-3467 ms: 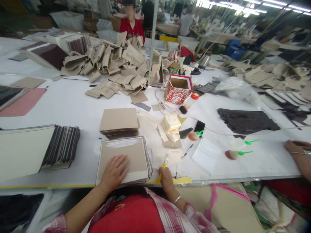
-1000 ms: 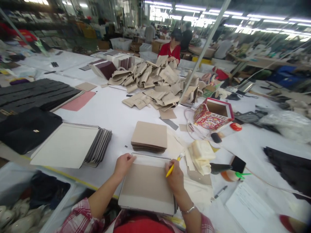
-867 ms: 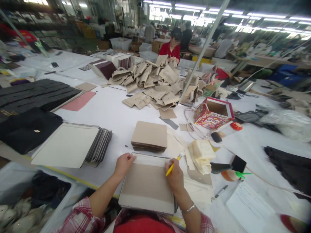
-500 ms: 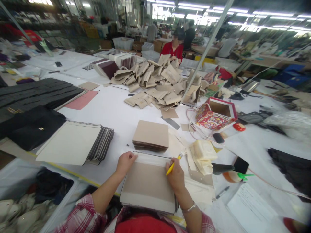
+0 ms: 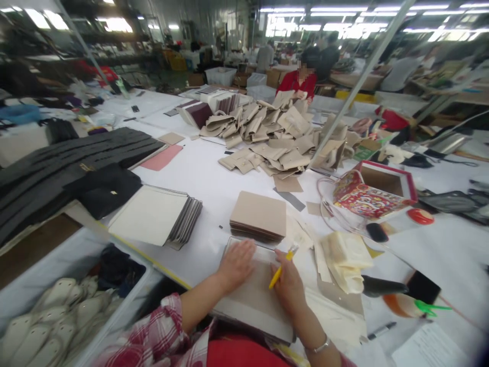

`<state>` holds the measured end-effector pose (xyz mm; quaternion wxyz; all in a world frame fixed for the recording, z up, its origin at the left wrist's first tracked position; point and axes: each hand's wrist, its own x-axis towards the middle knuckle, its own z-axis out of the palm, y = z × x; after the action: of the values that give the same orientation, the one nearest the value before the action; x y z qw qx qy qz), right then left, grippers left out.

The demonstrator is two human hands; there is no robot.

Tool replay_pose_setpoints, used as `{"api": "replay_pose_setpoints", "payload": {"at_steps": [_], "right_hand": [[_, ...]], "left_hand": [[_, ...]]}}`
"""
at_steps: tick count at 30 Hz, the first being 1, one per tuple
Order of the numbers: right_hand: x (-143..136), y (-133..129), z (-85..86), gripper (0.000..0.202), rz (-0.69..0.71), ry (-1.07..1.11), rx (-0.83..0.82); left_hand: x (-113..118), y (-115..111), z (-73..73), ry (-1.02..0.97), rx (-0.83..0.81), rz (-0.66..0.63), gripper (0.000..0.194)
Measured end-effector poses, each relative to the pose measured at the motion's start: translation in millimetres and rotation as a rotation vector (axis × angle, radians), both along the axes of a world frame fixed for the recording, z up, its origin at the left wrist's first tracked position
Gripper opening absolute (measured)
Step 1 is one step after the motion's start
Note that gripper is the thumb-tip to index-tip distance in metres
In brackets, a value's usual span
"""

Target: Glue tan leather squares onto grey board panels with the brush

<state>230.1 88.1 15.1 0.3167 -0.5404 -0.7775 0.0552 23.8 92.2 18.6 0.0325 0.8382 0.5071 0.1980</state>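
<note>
Left hand (image 5: 237,263) has slid off the far-left corner of the tan panel (image 5: 260,293) and now lies flat on its top face, palm down, fingers spread, clamping nothing; view has also swung left, so the bin of pale moulded pieces (image 5: 49,311) shows at the near-left. Left of that hand: cream-topped stack of boards (image 5: 155,214) on the counter (image 5: 206,176), well apart. Panel sits on top of its stack at the near counter edge, directly under both hands. Just beyond the hands: loose pile of tan squares (image 5: 260,216). Right hand (image 5: 289,288) rests on the panel's right side, grip closed on a yellow brush (image 5: 280,266), tip pointing away toward the far-right corner. Right of it: cream folded cloth (image 5: 346,257), near. Looks like the press-and-smooth step, brush idle. Next move probably needs the left palm to keep the panel pinned and square to the stack while the brush tip works the far edge.
</note>
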Motion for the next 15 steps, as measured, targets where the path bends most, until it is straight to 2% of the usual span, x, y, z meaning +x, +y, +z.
{"api": "replay_pose_setpoints", "payload": {"at_steps": [2,6,10,13,15], "right_hand": [[-6,-4,-12.2,0.03,0.12,-0.064,-0.01],[2,-13,-31.7,0.027,0.125,-0.183,0.036],[11,-17,-29.6,0.023,0.079,-0.218,0.11],[12,-16,-24.4,0.022,0.037,-0.258,0.135],[13,-13,-24.4,0.023,0.077,-0.295,0.138]], "left_hand": [[3,-8,-5.8,0.096,-0.073,-0.052,0.057],[-19,-18,-11.5,0.19,-0.13,0.066,0.061],[-38,-20,-6.6,0.167,-0.111,0.105,0.056],[-36,-22,-3.7,0.149,-0.076,0.119,0.055],[-32,-23,-4.6,0.151,-0.039,0.117,0.057]]}}
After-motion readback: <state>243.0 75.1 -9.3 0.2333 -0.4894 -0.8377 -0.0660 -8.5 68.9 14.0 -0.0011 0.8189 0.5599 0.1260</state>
